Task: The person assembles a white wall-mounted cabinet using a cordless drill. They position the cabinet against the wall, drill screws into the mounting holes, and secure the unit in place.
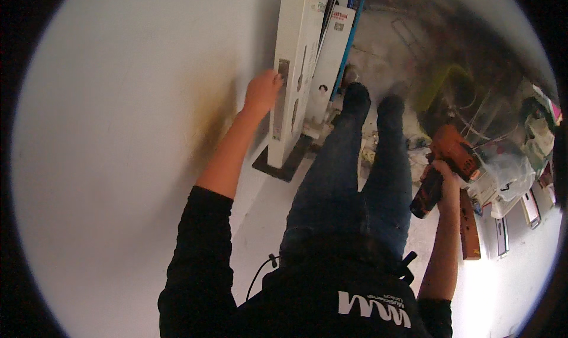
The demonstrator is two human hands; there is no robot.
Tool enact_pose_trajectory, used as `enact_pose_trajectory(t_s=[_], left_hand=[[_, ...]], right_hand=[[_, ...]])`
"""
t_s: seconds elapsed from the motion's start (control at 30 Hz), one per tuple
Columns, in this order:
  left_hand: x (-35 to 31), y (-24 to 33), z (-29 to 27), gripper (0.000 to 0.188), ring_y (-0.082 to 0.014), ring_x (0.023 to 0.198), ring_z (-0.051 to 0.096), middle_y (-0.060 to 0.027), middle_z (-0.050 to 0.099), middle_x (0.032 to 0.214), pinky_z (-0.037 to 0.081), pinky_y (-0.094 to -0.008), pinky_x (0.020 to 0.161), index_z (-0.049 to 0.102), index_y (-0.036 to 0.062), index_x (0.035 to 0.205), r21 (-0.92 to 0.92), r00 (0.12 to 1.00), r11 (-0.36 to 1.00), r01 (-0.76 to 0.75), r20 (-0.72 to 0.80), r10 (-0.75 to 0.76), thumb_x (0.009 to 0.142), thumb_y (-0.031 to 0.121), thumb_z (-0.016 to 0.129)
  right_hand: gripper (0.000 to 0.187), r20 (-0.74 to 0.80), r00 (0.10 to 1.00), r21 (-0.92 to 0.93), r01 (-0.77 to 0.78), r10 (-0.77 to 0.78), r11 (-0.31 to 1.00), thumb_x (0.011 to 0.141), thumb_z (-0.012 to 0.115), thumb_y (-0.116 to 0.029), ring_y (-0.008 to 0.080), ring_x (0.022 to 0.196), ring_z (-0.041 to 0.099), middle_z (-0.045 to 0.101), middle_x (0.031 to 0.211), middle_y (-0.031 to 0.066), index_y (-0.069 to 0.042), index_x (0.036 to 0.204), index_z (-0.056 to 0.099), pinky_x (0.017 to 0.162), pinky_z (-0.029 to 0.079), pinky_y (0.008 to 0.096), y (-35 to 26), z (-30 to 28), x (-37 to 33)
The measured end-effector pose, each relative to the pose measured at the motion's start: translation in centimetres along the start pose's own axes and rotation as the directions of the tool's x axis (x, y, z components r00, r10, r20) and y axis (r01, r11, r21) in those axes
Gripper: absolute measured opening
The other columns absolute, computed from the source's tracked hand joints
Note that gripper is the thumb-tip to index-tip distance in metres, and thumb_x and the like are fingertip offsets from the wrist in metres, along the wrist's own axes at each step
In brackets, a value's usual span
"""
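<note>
My left hand is raised in front of the pale wall, its fingers curled closed. Its fingertips are beside the edge of a tall white carton; whether they touch it or pinch something small I cannot make out. On the right, my right hand grips an orange and black cordless drill by its handle. The drill's head points away from me, and its dark battery end is toward me. What is fitted in its chuck is too dim to make out.
Behind the white carton stand another white carton and a blue-edged panel. A dark flat base lies beneath. Clear plastic bags, a long brown box and loose clutter fill the floor at right. My legs stand between.
</note>
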State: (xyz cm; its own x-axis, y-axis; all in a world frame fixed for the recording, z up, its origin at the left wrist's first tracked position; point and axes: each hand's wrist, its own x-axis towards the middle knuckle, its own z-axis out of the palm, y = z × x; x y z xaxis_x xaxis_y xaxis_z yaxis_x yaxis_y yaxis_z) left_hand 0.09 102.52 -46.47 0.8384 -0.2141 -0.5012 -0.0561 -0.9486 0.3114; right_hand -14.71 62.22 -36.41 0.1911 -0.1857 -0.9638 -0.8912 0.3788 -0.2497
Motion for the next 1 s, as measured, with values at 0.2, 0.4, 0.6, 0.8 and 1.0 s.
enact_pose_trajectory(t_s=[0.2, 0.4, 0.6, 0.8, 1.0], left_hand=[[-0.4, 1.5, -1.1, 0.034, -0.0370, 0.074, 0.052, -0.0193, 0.053, 0.074, 0.041, -0.0453, 0.065, 0.049, -0.0013, 0.073, 0.019, 0.983, 0.988, 0.155, 0.097, -0.157, 0.083, 0.030, 0.056], [-0.2, 0.7, 1.0, 0.028, -0.0354, 0.076, 0.051, -0.0186, 0.053, 0.077, 0.042, -0.0445, 0.065, 0.050, -0.0003, 0.079, 0.094, 0.999, 0.994, 0.047, 0.001, -0.048, 0.083, 0.026, 0.055], [-0.3, 0.7, 1.3, 0.023, -0.0359, 0.076, 0.050, -0.0177, 0.052, 0.079, 0.041, -0.0442, 0.066, 0.050, 0.0003, 0.082, 0.030, 0.995, 0.995, 0.098, 0.002, -0.098, 0.082, 0.022, 0.056], [-0.7, 1.2, 1.7, 0.022, -0.0341, 0.073, 0.047, -0.0146, 0.047, 0.074, 0.039, -0.0435, 0.064, 0.046, 0.0015, 0.079, -0.176, 0.987, 0.977, 0.123, -0.080, -0.139, 0.080, 0.020, 0.059], [-1.0, 0.5, 3.5, 0.024, -0.0339, 0.070, 0.046, -0.0144, 0.046, 0.072, 0.037, -0.0439, 0.060, 0.043, 0.0032, 0.075, -0.077, 0.983, 0.997, 0.030, -0.178, -0.043, 0.077, 0.019, 0.061]], right_hand=[[0.018, 0.067, 0.994, -0.064, 0.095, -0.090, 0.993, 0.073, 0.061, -0.016, 0.0170, 0.063, 0.057, 0.058, 0.071, 0.0068, -0.002, 0.083, 0.056, 0.059, 0.045, 0.0279, -1.4, 2.0, 3.0], [0.021, 0.207, 0.939, -0.214, 0.317, -0.274, 0.924, 0.073, 0.062, -0.017, 0.0165, 0.067, 0.056, 0.058, 0.075, 0.0046, -0.002, 0.087, 0.057, 0.063, 0.045, 0.0287, -4.6, 6.8, 9.0], [0.056, 0.371, 0.673, -0.714, 0.647, -0.639, 0.267, 0.065, 0.071, -0.014, 0.0341, 0.092, 0.055, 0.057, 0.098, 0.0169, -0.003, 0.114, 0.046, 0.079, 0.045, 0.0404, -9.9, 13.7, 20.5], [0.058, 0.584, 0.252, -0.756, 0.515, -0.772, -0.404, 0.066, 0.069, -0.010, 0.0307, 0.099, 0.052, 0.053, 0.101, 0.0135, -0.010, 0.117, 0.042, 0.078, 0.043, 0.0435, -20.1, 24.1, 28.4], [0.053, 0.622, 0.132, -0.770, 0.284, -0.772, -0.572, 0.066, 0.066, -0.009, 0.0286, 0.095, 0.054, 0.054, 0.099, 0.0123, -0.010, 0.115, 0.044, 0.074, 0.046, 0.0422, -23.3, 30.6, 36.4]])
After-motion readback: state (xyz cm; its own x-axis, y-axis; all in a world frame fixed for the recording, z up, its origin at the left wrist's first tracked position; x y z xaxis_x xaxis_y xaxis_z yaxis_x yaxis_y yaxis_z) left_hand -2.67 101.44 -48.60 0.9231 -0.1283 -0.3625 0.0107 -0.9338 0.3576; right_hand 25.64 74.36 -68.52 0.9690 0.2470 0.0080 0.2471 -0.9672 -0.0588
